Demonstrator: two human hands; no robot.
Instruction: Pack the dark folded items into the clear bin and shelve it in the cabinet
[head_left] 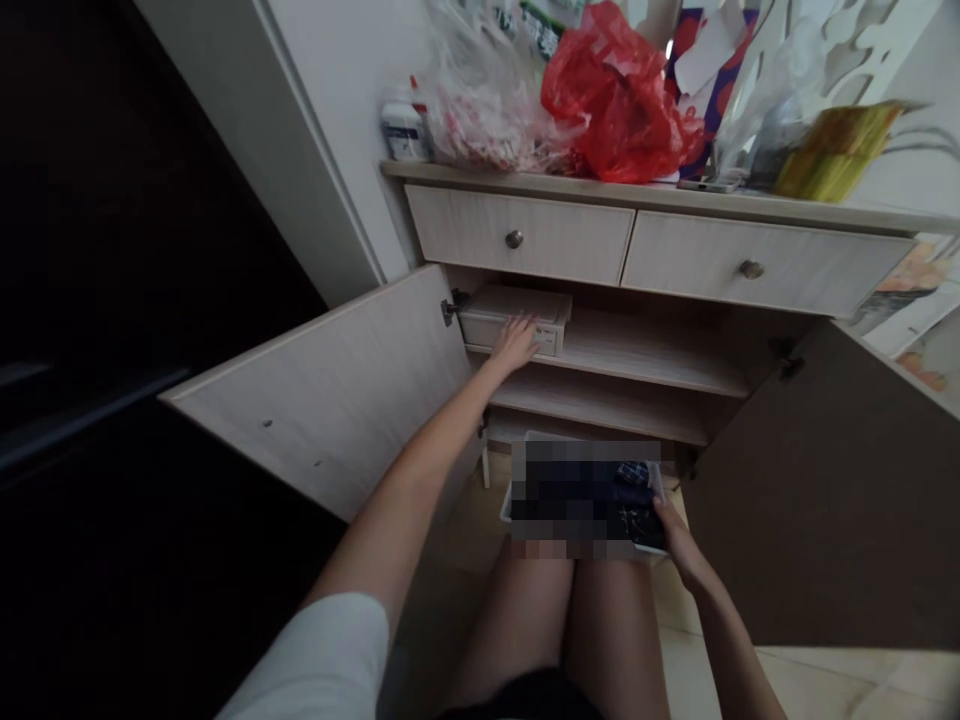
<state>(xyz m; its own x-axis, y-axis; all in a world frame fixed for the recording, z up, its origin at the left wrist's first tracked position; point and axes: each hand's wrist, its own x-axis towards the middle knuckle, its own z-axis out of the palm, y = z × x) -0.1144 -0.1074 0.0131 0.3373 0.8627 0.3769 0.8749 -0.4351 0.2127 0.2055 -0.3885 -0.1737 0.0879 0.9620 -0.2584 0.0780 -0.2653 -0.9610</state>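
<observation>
My left hand point(516, 342) reaches into the cabinet and rests on the front corner of a white shoe-box-like box point(491, 325), its fingers stretched out. That box lies flat at the left end of the upper shelf point(652, 350). Over my knees a white storage bin point(507, 503) holds dark folded cloth point(634, 495), some of it checked. My right hand point(677, 535) grips the right side of this bin, with the thumb at its rim. A blurred patch hides much of the bin's contents.
Both cabinet doors, left point(337, 390) and right point(832, 500), stand swung outward. Two drawers point(525, 235) are closed above. On the cabinet top are a red plastic bag point(619, 95), a clear bag point(480, 100), a white bottle point(405, 130) and a yellow packet point(836, 150).
</observation>
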